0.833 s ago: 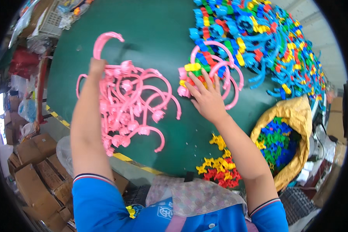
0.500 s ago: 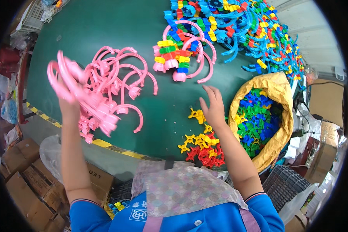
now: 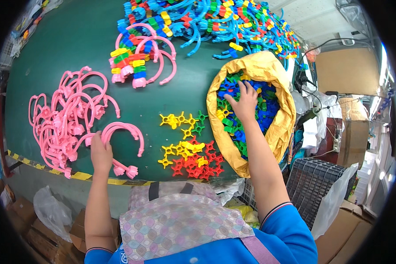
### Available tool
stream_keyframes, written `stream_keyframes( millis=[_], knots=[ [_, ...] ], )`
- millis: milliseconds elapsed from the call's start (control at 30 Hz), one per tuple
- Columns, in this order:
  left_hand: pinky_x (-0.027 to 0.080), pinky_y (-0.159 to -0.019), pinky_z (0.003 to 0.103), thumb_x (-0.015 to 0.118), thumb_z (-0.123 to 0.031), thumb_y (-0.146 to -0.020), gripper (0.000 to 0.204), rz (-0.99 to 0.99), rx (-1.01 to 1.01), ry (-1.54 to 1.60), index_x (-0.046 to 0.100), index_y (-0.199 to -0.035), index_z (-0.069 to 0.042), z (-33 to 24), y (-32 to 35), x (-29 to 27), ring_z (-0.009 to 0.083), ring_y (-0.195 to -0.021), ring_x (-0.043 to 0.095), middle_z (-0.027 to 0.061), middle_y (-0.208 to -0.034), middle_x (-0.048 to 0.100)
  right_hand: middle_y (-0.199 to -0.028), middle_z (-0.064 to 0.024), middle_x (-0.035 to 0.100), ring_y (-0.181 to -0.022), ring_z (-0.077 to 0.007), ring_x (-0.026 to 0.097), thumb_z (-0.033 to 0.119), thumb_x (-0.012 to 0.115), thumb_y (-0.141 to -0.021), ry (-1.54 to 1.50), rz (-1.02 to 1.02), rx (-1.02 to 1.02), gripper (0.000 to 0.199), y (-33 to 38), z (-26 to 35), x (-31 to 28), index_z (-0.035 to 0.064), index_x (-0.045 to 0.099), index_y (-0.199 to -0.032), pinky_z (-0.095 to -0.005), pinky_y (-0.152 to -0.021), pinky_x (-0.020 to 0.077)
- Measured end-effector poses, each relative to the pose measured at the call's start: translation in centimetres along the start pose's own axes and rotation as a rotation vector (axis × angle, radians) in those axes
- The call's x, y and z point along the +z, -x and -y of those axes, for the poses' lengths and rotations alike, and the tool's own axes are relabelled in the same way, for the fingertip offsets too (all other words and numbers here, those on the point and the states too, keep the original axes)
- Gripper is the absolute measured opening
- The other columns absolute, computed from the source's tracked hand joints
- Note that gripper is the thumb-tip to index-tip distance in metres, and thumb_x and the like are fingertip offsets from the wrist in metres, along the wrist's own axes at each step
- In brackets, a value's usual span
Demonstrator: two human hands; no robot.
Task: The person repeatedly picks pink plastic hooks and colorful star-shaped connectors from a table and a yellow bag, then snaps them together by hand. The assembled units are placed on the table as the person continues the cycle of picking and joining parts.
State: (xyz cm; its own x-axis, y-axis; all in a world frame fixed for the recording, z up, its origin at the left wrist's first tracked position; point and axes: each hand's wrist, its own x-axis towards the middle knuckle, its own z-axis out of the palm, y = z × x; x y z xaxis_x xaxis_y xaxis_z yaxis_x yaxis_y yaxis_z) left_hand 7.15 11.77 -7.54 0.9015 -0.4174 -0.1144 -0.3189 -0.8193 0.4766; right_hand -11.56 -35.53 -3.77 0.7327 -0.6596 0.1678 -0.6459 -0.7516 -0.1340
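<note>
My left hand (image 3: 102,155) is closed around the end of pink curved plastic pieces (image 3: 126,126), low over the green table. Beside it lies a tangled heap of pink curved pieces (image 3: 77,116) with cup-shaped ends. My right hand (image 3: 244,103) is open, fingers apart, over the small blue and green star-shaped plastic parts (image 3: 266,105) inside a yellow sack (image 3: 215,127). How far its fingertips reach among the parts is hard to see. Between my hands lie yellow star-shaped parts (image 3: 175,149), red ones (image 3: 191,166) and a few green ones (image 3: 199,127).
Pink pieces threaded with coloured parts (image 3: 136,59) lie farther back on the green table (image 3: 132,103). A large pile of blue curved pieces with coloured parts (image 3: 207,22) covers the far side. A black crate (image 3: 312,185) stands right of the sack, with cardboard boxes (image 3: 345,66) beyond.
My left hand has come down from above the pink heap to its near right side, with pink pieces. My right hand has moved from the table to the sack. The view has shifted right.
</note>
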Motion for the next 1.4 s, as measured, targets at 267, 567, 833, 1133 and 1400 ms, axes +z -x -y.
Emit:
stream_keyframes(
  millis=[267, 567, 833, 1133, 1400],
  knots=[
    [0.041, -0.101, 0.048, 0.076, -0.01, -0.077, 0.068, -0.144, 0.018, -0.347, 0.045, -0.136, -0.002, -6.5, -0.4, 0.2, 0.0367, -0.119, 0.05, 0.0185, -0.129, 0.051, -0.123, -0.0119, 0.054, -0.114, -0.0378, 0.047, 0.018, 0.081, -0.075, -0.128, 0.122, -0.062, 0.053, 1.0, 2.6, -0.5, 0.0164, 0.06, -0.123, -0.0474, -0.099, 0.0433],
    [0.05, -0.083, 0.044, 0.07, -0.008, -0.085, 0.031, -0.012, -0.025, -0.062, 0.059, -0.114, -0.004, -1.9, 0.2, -1.2, 0.0353, -0.103, 0.059, 0.0147, -0.11, 0.058, -0.114, -0.014, 0.055, -0.107, -0.0357, 0.053, -0.001, 0.071, -0.075, -0.58, 0.239, -0.375, 0.041, 9.3, 10.7, 1.3, 0.0062, 0.06, -0.114, -0.0434, -0.096, 0.0464],
    [0.049, -0.06, 0.03, 0.059, -0.021, -0.1, 0.023, -0.225, -0.06, 0.418, 0.063, -0.113, -0.003, -4.1, 2.6, -4.8, 0.0205, -0.06, 0.059, 0.0089, -0.073, 0.06, -0.129, -0.0146, 0.061, -0.114, -0.0269, 0.063, 0.01, 0.072, -0.086, -0.906, 0.443, -0.11, 0.038, 7.4, 11.0, -0.4, 0.0027, 0.064, -0.123, -0.0368, -0.081, 0.0558],
    [0.035, -0.04, 0.022, 0.043, -0.031, -0.108, 0.029, -0.077, -0.568, 1.291, 0.052, -0.116, -0.005, -4.7, 6.2, 0.0, 0.0089, -0.046, 0.049, 0.0016, -0.065, 0.051, -0.104, -0.0084, 0.061, -0.099, -0.0292, 0.059, 0.018, 0.077, -0.077, -0.3, 0.233, -0.572, 0.03, 2.1, 16.9, 6.5, 0.0082, 0.07, -0.104, -0.0403, -0.082, 0.0519],
    [0.041, -0.041, 0.024, 0.039, -0.031, -0.109, 0.033, -0.058, -0.608, 1.281, 0.054, -0.116, -0.003, -5.6, 9.2, 2.1, 0.0108, -0.044, 0.046, -0.0007, -0.062, 0.039, -0.1, -0.0078, 0.061, -0.098, -0.0281, 0.056, 0.014, 0.073, -0.071, -0.477, 0.314, -0.952, 0.031, 7.0, 19.5, 4.6, 0.0078, 0.066, -0.101, -0.0412, -0.084, 0.0455]
  ],
)
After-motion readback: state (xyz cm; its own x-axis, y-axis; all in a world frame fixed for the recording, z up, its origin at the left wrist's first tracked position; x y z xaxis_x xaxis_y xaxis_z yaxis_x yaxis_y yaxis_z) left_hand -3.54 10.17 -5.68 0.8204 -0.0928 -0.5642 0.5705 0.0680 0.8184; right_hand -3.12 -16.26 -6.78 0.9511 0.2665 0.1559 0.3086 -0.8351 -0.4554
